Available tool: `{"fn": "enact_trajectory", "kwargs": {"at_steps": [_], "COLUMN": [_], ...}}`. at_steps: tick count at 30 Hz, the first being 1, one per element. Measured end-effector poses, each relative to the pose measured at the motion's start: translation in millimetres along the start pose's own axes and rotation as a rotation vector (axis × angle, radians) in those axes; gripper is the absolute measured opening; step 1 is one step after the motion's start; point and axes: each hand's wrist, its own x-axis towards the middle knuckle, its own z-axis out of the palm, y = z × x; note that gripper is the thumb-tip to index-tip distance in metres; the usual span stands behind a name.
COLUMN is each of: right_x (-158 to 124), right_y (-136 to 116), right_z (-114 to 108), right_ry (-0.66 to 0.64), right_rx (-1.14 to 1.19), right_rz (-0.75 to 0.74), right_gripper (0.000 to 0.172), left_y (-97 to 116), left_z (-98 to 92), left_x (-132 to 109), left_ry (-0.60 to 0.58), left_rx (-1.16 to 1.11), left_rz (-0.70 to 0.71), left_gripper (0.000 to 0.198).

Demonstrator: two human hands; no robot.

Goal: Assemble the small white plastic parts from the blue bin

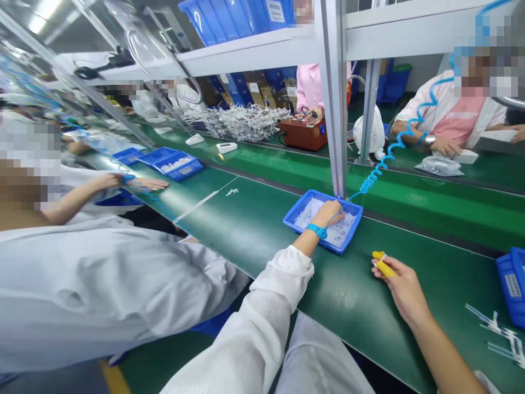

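Note:
My left hand (333, 212), with a blue wrist strap (317, 230), reaches down into a blue tray (290, 216) of small white parts (346, 225). Its fingers are bent and pressed together among the parts, and whatever lies between the fingertips is hidden. To the right, my right hand (397, 274) hovers above the green work surface (340, 295). Yellow finger cots (385, 268) cover its thumb and a finger, which are pinched together on a small white piece (383, 257) that is too small to name.
White strip-like pieces (498, 328) lie at the right near another blue bin (511, 284). A metal post (334, 109) and coiled blue cord (388, 156) stand behind the tray. A co-worker's hand (151, 184) rests on the surface at left. White devices (227, 147) sit on the green belt (262, 172).

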Motion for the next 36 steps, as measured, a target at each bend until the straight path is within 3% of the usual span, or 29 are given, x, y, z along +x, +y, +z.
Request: {"fn": "enact_trajectory", "kwargs": {"at_steps": [8,13,17,20,23,27,31,36], "right_x": [4,2,-1,-4,-12,-34,-66,-86], "right_y": [0,0,-6,-15,-25,-31,-17,8], "right_z": [-1,-1,3,7,6,-10,-30,-36], "right_ry": [0.014,-0.018,-0.039,-0.049,-0.07,-0.035,0.064,0.109], "right_rx": [-0.018,0.012,0.004,0.0,-0.012,0.004,0.039,0.087], "right_rz": [0.013,-0.002,0.012,0.014,-0.037,-0.068,-0.02,-0.003], "right_gripper": [0.055,0.052,0.056,0.057,0.052,0.044,0.045,0.044], "left_y": [3,-5,-8,2,25,63,86,91], "left_z": [6.4,-7.5,-25.1,-25.3,-0.4,58.3,103.4,114.4], "left_x": [-5,-19,-38,-68,-112,-168,-203,-216], "left_ry": [0.035,0.088,0.144,0.149,0.069,-0.033,-0.071,-0.081], "left_rx": [-0.071,-0.231,-0.368,-0.687,-1.12,-1.406,-1.462,-1.354], "left_rz": [0.004,0.022,0.025,0.066,0.114,-0.011,-0.113,-0.11], "left_gripper": [0.03,0.028,0.031,0.031,0.037,0.039,0.036,0.025]}}
